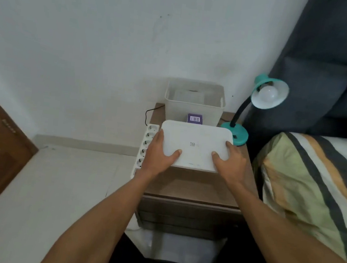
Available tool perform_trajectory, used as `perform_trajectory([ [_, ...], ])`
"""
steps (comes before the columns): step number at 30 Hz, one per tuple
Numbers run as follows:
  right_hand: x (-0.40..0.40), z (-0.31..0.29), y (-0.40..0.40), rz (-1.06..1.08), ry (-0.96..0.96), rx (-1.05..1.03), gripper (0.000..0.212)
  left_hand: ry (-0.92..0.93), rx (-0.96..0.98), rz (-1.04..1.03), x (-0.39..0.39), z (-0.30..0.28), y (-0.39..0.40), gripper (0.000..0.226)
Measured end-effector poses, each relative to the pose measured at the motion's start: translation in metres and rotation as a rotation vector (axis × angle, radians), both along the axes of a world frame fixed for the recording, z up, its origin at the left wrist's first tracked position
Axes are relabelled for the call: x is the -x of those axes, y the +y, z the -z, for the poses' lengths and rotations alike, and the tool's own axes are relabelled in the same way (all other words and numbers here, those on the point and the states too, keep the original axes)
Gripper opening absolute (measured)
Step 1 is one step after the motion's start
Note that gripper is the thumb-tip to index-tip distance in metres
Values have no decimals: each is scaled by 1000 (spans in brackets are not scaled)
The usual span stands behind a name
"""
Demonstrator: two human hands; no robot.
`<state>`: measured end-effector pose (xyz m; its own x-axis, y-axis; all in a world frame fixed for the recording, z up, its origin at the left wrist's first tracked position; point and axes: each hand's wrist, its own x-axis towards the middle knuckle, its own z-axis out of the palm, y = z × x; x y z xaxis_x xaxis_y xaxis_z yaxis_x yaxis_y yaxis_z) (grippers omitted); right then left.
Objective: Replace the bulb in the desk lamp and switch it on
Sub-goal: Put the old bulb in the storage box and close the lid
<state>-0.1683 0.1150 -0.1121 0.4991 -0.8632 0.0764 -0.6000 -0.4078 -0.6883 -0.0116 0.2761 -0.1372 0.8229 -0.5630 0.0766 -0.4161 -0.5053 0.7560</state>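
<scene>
Both hands, left [161,151] and right [229,162], grip a flat white plastic lid [195,145] at the tabletop's [194,185] middle; swung right, it could topple the teal gooseneck desk lamp [236,134].

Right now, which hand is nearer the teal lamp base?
Right. The right hand grips the white lid's right edge, just in front of the lamp base. The left hand holds the lid's opposite edge, beside the power strip.

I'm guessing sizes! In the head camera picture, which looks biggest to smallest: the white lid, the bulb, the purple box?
1. White lid, held by the left hand and right hand.
2. Bulb in the teal lamp.
3. Purple box, partly hidden behind the lid, so this is less sure.
</scene>
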Motion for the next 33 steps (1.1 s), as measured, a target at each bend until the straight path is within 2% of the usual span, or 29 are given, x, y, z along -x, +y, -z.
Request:
perform_trajectory([
  [9, 41, 66, 29, -5, 145, -65, 68, 67, -210, 65, 42, 60, 33, 103],
  [25, 35, 92, 28, -38, 348, 60, 69, -68, -405, 45, 50, 84, 20, 100],
  [28, 27, 83, 17, -30, 327, 101, 62, -119, -395, 44, 46, 78, 13, 97],
  [33, -6, 55, -15, -72, 188, 92, 51, -165, -218, 53, 14, 49, -18, 86],
])
